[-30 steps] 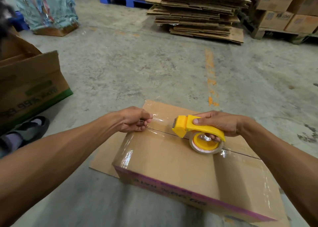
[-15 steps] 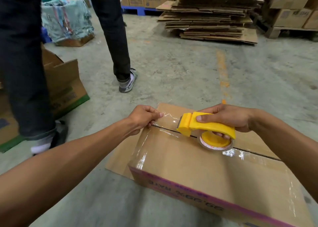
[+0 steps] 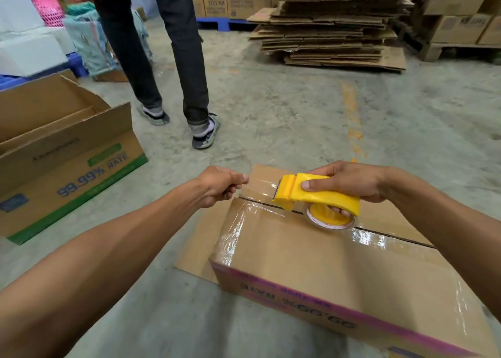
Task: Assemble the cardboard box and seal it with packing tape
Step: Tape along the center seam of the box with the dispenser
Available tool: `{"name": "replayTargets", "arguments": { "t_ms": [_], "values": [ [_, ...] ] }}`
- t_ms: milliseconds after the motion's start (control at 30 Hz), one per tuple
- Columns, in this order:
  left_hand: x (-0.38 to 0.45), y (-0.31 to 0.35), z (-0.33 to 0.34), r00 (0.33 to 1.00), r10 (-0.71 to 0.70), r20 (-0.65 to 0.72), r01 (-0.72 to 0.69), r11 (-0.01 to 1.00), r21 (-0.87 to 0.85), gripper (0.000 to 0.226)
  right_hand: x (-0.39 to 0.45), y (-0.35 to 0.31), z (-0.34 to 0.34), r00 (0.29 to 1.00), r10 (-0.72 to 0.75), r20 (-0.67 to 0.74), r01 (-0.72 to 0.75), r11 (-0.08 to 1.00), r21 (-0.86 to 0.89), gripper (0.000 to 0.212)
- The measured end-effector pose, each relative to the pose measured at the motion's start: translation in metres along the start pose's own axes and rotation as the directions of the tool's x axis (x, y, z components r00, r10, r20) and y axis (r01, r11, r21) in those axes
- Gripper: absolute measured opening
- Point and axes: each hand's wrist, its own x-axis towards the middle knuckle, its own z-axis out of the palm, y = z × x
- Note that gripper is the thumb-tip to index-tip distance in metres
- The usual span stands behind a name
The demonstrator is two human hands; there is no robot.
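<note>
at the far left an open box (image 3: 65,151) with green trim sits on the floor (image 3: 271,108), and beyond it a person's legs (image 3: 173,59) in dark jeans stand near the middle. closer in, the left hand (image 3: 219,185) is curled, pinching the free end of the clear tape (image 3: 260,188) just off the far left corner of the closed box (image 3: 311,260). that box lies on the floor on a flat sheet of cardboard (image 3: 198,246), its flaps shut and shiny tape along the seam. to the right, the right hand (image 3: 349,181) grips the yellow tape dispenser (image 3: 317,197) just above the seam, thumb on its side, the tape stretched between the two hands. behind, a stack of flattened cardboard (image 3: 333,24) sits on the floor.
</note>
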Motion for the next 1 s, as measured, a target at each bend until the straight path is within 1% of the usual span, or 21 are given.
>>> {"name": "replayTargets", "arguments": {
  "t_ms": [67, 133, 167, 267, 433, 533, 600, 700, 833, 933, 1000],
  "values": [
    [0.002, 0.002, -0.007, 1.000, -0.016, -0.011, 0.017, 1.000, 0.026, 0.009, 0.001, 0.001, 0.000, 1.000, -0.004, 0.002, 0.004, 1.000, -0.007, 0.041],
    [0.006, 0.002, -0.019, 0.997, -0.034, -0.063, 0.036, 0.999, 0.037, 0.011, -0.001, 0.003, -0.005, 1.000, -0.012, -0.022, 0.011, 0.999, -0.037, 0.036],
    [0.008, 0.001, -0.025, 0.995, -0.047, -0.084, 0.051, 0.998, 0.041, 0.012, -0.002, 0.006, -0.006, 1.000, -0.012, -0.027, 0.010, 0.999, -0.051, 0.037],
    [0.009, -0.004, -0.033, 0.995, -0.078, -0.065, 0.083, 0.994, 0.070, 0.014, -0.003, 0.015, -0.009, 1.000, -0.003, -0.028, 0.000, 0.996, -0.090, 0.043],
    [0.011, -0.015, -0.025, 0.993, -0.105, -0.047, 0.108, 0.992, 0.061, 0.014, 0.001, 0.020, -0.010, 0.992, 0.004, -0.125, -0.026, 0.985, -0.172, 0.029],
    [0.012, -0.030, -0.025, 0.989, -0.133, -0.069, 0.137, 0.989, 0.056, 0.016, 0.007, 0.027, -0.002, 0.993, 0.011, -0.115, -0.026, 0.991, -0.129, 0.029],
    [0.012, -0.039, -0.024, 0.987, -0.144, -0.075, 0.149, 0.987, 0.060, 0.015, 0.011, 0.032, 0.003, 0.993, 0.020, -0.119, -0.038, 0.988, -0.152, 0.027],
    [0.014, -0.047, -0.020, 0.989, -0.122, -0.085, 0.129, 0.988, 0.082, 0.013, 0.015, 0.037, 0.005, 0.988, 0.032, -0.152, -0.058, 0.984, -0.170, 0.027],
    [0.015, -0.055, -0.015, 0.993, -0.087, -0.077, 0.093, 0.992, 0.084, 0.015, 0.015, 0.039, 0.000, 0.993, 0.044, -0.111, -0.063, 0.983, -0.173, 0.024],
    [0.015, -0.058, -0.012, 0.995, -0.072, -0.069, 0.077, 0.994, 0.074, 0.014, 0.012, 0.041, -0.002, 0.990, 0.051, -0.129, -0.074, 0.981, -0.179, 0.028],
    [0.016, -0.060, -0.011, 0.995, -0.072, -0.064, 0.077, 0.994, 0.072, 0.014, 0.012, 0.042, -0.002, 0.992, 0.058, -0.111, -0.075, 0.985, -0.155, 0.030]
  ]
}}
